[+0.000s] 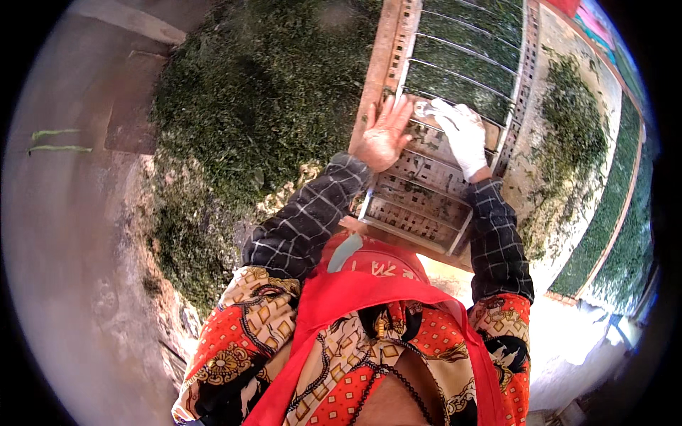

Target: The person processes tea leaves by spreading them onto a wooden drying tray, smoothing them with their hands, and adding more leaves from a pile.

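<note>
My left hand (384, 139) is bare, its fingers spread out flat, over the left side of a slatted metal frame (465, 67). To its right, my right hand (463, 133) wears a white glove. Its fingers are bent together near a small grey-white piece (423, 108), which they partly cover; its kind is unclear. A flat brown bar (433, 122) lies across the frame under both hands. Chopped green leaves (455, 79) fill the frame's far compartments. The nearer part shows a perforated brown base (419, 186) with scattered leaf bits.
A large heap of chopped green leaves (263, 92) spreads on the left. On the right, more leaves (572, 113) lie on a pale surface, with leaf-filled trays (604, 213) beyond. A red apron (369, 263) hangs close to the frame's near end.
</note>
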A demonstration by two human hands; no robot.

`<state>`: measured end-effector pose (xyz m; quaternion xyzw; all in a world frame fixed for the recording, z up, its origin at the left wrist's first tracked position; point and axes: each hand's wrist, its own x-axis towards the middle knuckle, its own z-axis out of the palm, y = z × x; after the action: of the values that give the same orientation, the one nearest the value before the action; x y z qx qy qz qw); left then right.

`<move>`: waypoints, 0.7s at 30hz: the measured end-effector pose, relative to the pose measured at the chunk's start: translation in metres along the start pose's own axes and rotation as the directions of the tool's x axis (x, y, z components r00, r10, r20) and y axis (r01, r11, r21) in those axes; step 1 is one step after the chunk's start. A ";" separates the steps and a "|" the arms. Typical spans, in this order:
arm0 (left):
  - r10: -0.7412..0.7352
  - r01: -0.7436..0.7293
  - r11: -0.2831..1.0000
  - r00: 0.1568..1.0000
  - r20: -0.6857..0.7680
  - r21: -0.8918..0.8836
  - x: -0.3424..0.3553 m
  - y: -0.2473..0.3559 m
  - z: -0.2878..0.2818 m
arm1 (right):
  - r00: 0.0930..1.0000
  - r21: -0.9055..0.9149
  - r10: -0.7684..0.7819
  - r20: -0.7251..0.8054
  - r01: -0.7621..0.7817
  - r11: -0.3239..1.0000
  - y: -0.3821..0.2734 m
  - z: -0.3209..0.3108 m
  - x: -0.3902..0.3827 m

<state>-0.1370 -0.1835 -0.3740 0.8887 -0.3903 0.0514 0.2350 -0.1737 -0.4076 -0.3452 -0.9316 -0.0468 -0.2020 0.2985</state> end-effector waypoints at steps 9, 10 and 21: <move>-0.652 0.254 0.587 0.711 0.264 0.768 -0.087 -0.188 -0.095 | 0.945 0.197 0.232 -0.230 -0.188 0.962 -0.026 -0.024 -0.015; -0.707 0.254 0.542 0.654 0.271 0.801 -0.078 -0.206 -0.104 | 0.932 0.256 0.274 -0.238 -0.212 0.943 -0.026 -0.023 -0.019; -0.645 0.415 0.726 0.688 0.333 0.548 -0.076 -0.257 -0.140 | 0.934 0.266 0.279 -0.223 -0.217 0.939 -0.068 -0.023 -0.008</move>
<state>0.0075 0.0819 -0.3683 0.9738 -0.1338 -0.1690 -0.0729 -0.2028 -0.3644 -0.2948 -0.8536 0.0871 -0.2744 0.4342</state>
